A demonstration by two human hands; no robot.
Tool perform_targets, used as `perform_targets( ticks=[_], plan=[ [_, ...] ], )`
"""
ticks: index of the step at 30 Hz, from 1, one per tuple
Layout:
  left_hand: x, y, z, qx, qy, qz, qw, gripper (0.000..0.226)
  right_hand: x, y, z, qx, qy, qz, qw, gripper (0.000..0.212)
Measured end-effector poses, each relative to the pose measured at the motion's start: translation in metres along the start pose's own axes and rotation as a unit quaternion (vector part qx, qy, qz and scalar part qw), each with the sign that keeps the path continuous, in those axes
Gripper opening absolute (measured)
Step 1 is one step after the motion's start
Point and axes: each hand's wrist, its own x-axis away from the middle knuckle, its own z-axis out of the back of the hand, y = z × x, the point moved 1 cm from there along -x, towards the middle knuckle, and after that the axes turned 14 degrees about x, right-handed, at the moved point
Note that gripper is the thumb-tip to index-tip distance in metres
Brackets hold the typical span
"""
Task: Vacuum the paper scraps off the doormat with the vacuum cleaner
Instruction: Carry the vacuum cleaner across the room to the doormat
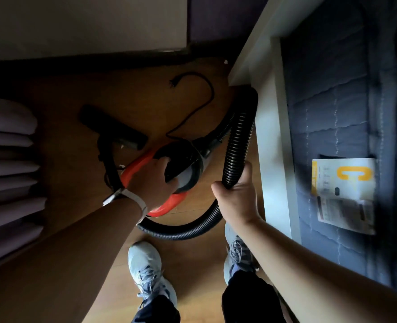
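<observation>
Yellow and white, the booklet [346, 194] at 3 o'clock shows a large yellow "C" (its smaller print is too blurred to read). It lies on a blue quilted mattress [332, 101]. Near centre, on the wood floor [65, 113], sits the orange-and-black vacuum cleaner [183, 164]; the left hand [155, 180] grips its top, the right hand [237, 199] clasps its ribbed black hose [237, 145]. Its cord [204, 99] trails toward 12 o'clock.

We find bare floor [65, 127] at far left; hose [237, 145] loops, floor nozzle [113, 128], cord [197, 113] and bed frame [272, 141] crowd the right.
</observation>
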Motion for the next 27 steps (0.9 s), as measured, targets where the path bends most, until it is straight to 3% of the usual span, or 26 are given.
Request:
perform_targets(
  ticks=[2, 5, 8, 15, 18, 21, 27],
  plan=[
    [-0.005, -0.001, -0.006, 0.0, -0.024, 0.026, 0.999, 0.054, -0.016, 0.005, 0.001, 0.026, -0.008, 0.012, 1.0, 0.04],
    [-0.008, -0.006, -0.014, 0.003, -0.058, 0.059, 0.997, 0.027, -0.037, 0.009, 0.002, 0.055, -0.003, 0.033, 0.998, 0.037],
    [-0.01, -0.009, -0.024, 0.056, -0.064, 0.052, 0.995, 0.025, -0.045, 0.009, -0.001, 0.074, -0.007, 0.047, 0.996, 0.037],
    [-0.014, 0.003, -0.049, 0.22, -0.02, 0.074, 0.972, 0.034, -0.04, 0.009, -0.006, 0.059, -0.035, 0.051, 0.996, 0.028],
    [-0.014, 0.008, -0.05, 0.25, 0.037, 0.082, 0.964, 0.033, -0.037, 0.01, -0.006, 0.058, -0.044, 0.048, 0.996, 0.036],
    [-0.013, 0.012, -0.043, 0.25, 0.097, 0.092, 0.959, 0.035, -0.032, 0.004, -0.001, 0.058, -0.056, 0.06, 0.995, 0.037],
    [0.011, 0.019, -0.026, 0.205, 0.123, 0.105, 0.965, 0.024, -0.021, -0.014, 0.014, 0.025, -0.034, 0.052, 0.998, 0.027]
  ],
)
